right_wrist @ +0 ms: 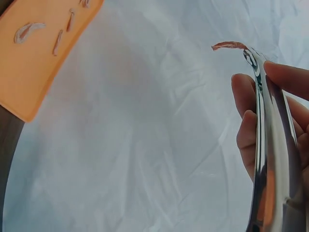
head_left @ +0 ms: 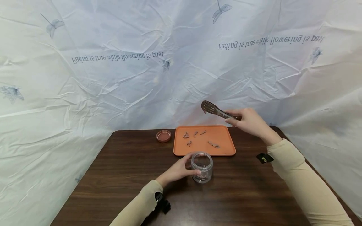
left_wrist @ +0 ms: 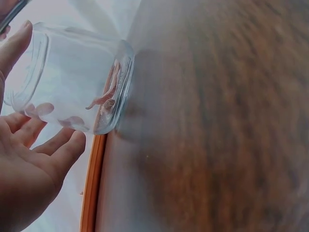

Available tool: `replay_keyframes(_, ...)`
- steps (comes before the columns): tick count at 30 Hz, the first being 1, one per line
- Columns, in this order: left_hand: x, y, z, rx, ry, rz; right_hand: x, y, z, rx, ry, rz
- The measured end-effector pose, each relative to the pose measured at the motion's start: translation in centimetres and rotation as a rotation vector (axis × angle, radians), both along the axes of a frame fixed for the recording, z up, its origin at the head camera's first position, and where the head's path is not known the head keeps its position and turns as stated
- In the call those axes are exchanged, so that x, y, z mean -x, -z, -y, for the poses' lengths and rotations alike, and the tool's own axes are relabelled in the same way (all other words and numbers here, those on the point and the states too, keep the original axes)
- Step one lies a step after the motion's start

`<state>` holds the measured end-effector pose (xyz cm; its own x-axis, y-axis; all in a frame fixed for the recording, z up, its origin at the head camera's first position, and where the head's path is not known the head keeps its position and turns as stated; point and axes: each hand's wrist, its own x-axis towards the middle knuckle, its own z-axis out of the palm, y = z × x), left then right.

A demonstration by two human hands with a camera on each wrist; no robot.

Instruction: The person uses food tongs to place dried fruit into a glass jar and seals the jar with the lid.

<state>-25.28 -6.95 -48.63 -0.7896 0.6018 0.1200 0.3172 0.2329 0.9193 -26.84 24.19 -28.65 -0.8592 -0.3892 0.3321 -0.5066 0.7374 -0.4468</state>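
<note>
My left hand (head_left: 176, 169) holds a clear jar (head_left: 205, 174) upright on the table, thumb on the near side and fingers round the far side. A few thin reddish-brown strips (left_wrist: 107, 94) lie at the jar's bottom in the left wrist view. Raised above the tray's right side, my right hand (head_left: 249, 121) grips metal tongs (head_left: 215, 110) with slotted heads. Pinched in the tongs' tips is a single curved, dried-looking reddish strip (right_wrist: 229, 45). More such strips, one of them (head_left: 213, 144) near the front right, are spread on an orange tray (head_left: 202, 152).
A round reddish-brown lid (head_left: 163, 136) lies left of the tray, at the back of the dark wooden table (head_left: 118, 169). Behind and beside the table hangs a creased white sheet (head_left: 127, 84) with printed lettering. Dark straps sit on both wrists.
</note>
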Motion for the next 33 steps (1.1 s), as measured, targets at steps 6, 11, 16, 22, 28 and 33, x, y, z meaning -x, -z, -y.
replay_keyframes(6,0.1,-0.1,-0.1,-0.008,0.012,0.008,-1.2,0.0,-0.2,-0.012,-0.06,-0.024)
replay_keyframes(11,0.1,-0.1,-0.1,0.003,0.006,0.009,-2.7,-0.3,-0.6,0.013,-0.056,0.013)
replay_keyframes(16,0.1,0.0,0.0,0.011,-0.003,0.011,-3.9,-0.9,-1.2,0.05,-0.054,0.013)
replay_keyframes(22,0.2,-0.1,0.1,-0.002,0.007,0.011,-4.7,-0.9,-1.4,0.078,-0.081,0.033)
replay_keyframes(28,0.1,-0.1,0.1,-0.003,0.007,0.023,-4.9,0.3,-1.2,0.081,-0.109,0.098)
replay_keyframes(33,-0.1,-0.2,0.1,-0.003,0.018,0.028,-4.9,2.0,-1.1,0.065,-0.128,0.175)
